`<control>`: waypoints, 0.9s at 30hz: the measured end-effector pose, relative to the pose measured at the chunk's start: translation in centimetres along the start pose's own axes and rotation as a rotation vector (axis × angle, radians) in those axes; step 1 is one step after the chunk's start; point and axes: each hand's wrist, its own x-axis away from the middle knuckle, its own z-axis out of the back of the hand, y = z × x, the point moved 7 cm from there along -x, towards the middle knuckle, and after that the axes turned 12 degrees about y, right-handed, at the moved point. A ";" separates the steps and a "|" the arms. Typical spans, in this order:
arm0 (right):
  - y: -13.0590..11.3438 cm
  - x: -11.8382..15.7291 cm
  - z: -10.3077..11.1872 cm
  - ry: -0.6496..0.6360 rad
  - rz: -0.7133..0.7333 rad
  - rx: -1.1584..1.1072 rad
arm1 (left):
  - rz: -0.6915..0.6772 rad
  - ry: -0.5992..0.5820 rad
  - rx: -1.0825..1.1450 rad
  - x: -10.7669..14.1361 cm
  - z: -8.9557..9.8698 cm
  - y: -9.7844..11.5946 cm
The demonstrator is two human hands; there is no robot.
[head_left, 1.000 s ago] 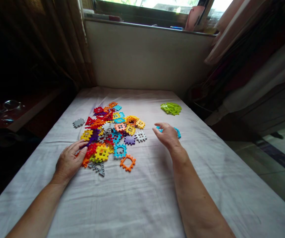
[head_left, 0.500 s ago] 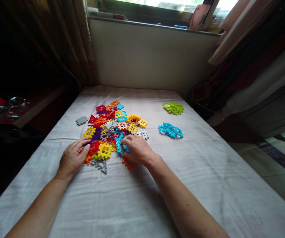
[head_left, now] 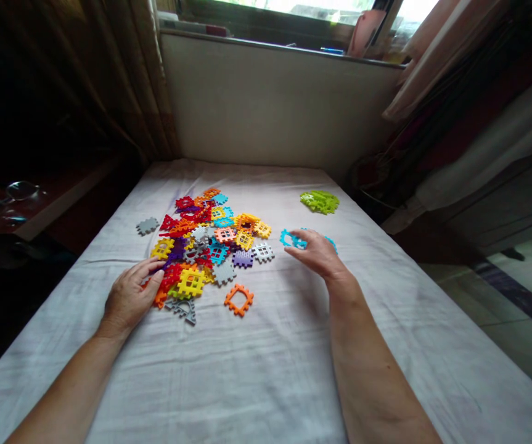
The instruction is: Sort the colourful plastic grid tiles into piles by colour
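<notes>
My left hand (head_left: 132, 295) rests at the near left edge of a mixed pile of toothed plastic building pieces, touching it. Its fingers are loosely stretched, and some fingertips are hidden among red and purple pieces. Over on the right, my right hand (head_left: 315, 253) pinches a blue building piece (head_left: 286, 238) between thumb and fingers. That hand covers most of a small group of blue pieces (head_left: 331, 243). Closest to me in the pile are a yellow window piece (head_left: 191, 282) and a grey triangular piece (head_left: 183, 309). An orange frame piece (head_left: 238, 300) lies apart.
A heap of lime green pieces (head_left: 320, 201) sits at the far right of the sheet-covered surface (head_left: 229, 382). One grey piece (head_left: 147, 226) lies left of the pile. Behind stand a wall (head_left: 266, 105) and window; a curtain (head_left: 131, 80) hangs at left.
My right hand has moved from the mixed pile rightward to the blue group, carrying a blue piece. The orange frame, a grey piece and a purple piece are now uncovered. My left hand stays put.
</notes>
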 end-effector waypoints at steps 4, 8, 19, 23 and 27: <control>5.3 -0.3 1.6 0.077 -0.190 0.118 | 0.007 -0.003 -0.011 0.0 0.0 -0.1; 7.8 0.2 1.9 0.080 -0.318 0.189 | 0.001 0.001 -0.005 0.0 0.0 -0.2; 7.0 0.0 1.8 0.152 -0.296 0.239 | -0.016 -0.001 -0.007 0.0 0.1 0.0; 3.7 -0.4 1.1 0.161 -0.185 0.163 | -0.009 -0.001 -0.017 0.0 0.0 -0.1; -2.0 0.1 -0.5 0.109 0.010 0.066 | -0.011 0.007 -0.004 0.0 0.0 -0.1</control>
